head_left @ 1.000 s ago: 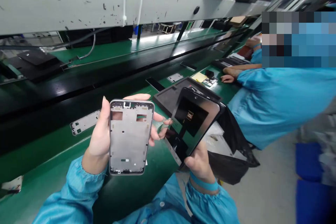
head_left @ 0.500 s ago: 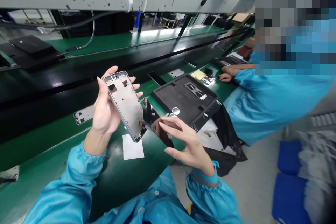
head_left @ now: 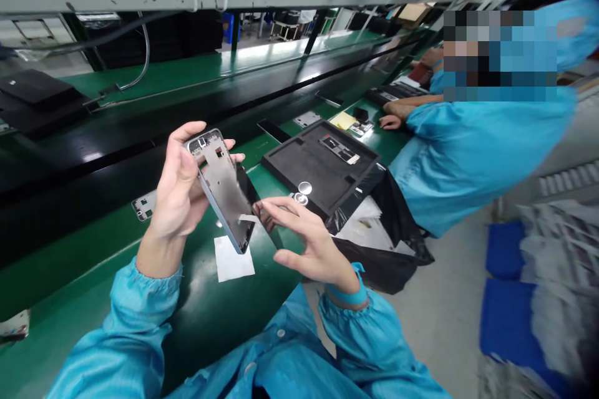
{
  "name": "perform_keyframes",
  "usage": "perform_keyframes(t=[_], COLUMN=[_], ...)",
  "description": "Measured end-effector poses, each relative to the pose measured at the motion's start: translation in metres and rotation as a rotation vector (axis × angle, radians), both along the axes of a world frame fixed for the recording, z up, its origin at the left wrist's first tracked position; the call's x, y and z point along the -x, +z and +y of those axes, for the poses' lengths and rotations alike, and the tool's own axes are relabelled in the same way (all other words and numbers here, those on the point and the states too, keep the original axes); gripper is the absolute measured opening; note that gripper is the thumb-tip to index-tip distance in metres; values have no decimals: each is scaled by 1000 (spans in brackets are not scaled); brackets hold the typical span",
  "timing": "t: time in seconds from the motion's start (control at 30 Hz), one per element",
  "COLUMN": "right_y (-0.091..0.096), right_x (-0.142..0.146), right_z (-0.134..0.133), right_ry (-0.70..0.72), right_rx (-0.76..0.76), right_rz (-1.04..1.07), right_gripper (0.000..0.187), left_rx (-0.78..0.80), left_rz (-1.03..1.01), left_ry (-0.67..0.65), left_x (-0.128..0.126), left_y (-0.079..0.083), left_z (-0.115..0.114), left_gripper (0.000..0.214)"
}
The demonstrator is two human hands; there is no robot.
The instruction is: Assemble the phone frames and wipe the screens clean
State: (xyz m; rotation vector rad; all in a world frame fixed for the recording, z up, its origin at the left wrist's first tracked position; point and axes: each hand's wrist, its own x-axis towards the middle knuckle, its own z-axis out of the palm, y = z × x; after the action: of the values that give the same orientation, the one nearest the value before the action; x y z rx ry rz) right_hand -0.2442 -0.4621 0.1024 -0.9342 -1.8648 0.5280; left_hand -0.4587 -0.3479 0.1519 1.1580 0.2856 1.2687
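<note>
My left hand (head_left: 180, 190) is wrapped round a phone frame (head_left: 222, 184), a grey metal plate with dark rims and small cutouts, held tilted above the bench. Between the fingers of my right hand (head_left: 309, 234) is a dark glossy phone screen (head_left: 269, 227). Its left edge stands close along the right side of the frame; whether the two touch I cannot tell. A pale strip shows near the frame's lower end. Beneath them, a white paper square (head_left: 234, 259) lies on the green bench (head_left: 210, 318).
Right of my hands lies a black foam tray (head_left: 309, 159) with a phone part (head_left: 339, 149) on it. A black bag (head_left: 397, 262) hangs at the bench edge. Another phone frame (head_left: 143, 206) lies left. A co-worker in blue (head_left: 477, 149) sits to the right.
The screen in my right hand has moved left and up against the frame's side, turning more edge-on. My left fingers have shifted round the frame's top. The view has swung slightly right.
</note>
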Motion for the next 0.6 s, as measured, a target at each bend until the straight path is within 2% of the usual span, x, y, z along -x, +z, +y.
perform_keyframes(t=[0.1,0.3,0.5,0.6], right_y=[-2,-5,-15,-18], right_x=[3,-1,24,32], right_z=[1,-3,11,20], right_ry=[-9,11,-149,-159], right_rx=[12,86,71,15], right_rz=[62,36,124,125], right_gripper=[66,67,81,82], left_rx=[-40,-91,-162,-164], left_rz=[-3,56,120,169], left_ry=[21,40,27,27], left_x=[4,13,1,-2], left_y=[2,6,-5,-9], left_z=[3,6,4,4], left_gripper=[43,45,48,47])
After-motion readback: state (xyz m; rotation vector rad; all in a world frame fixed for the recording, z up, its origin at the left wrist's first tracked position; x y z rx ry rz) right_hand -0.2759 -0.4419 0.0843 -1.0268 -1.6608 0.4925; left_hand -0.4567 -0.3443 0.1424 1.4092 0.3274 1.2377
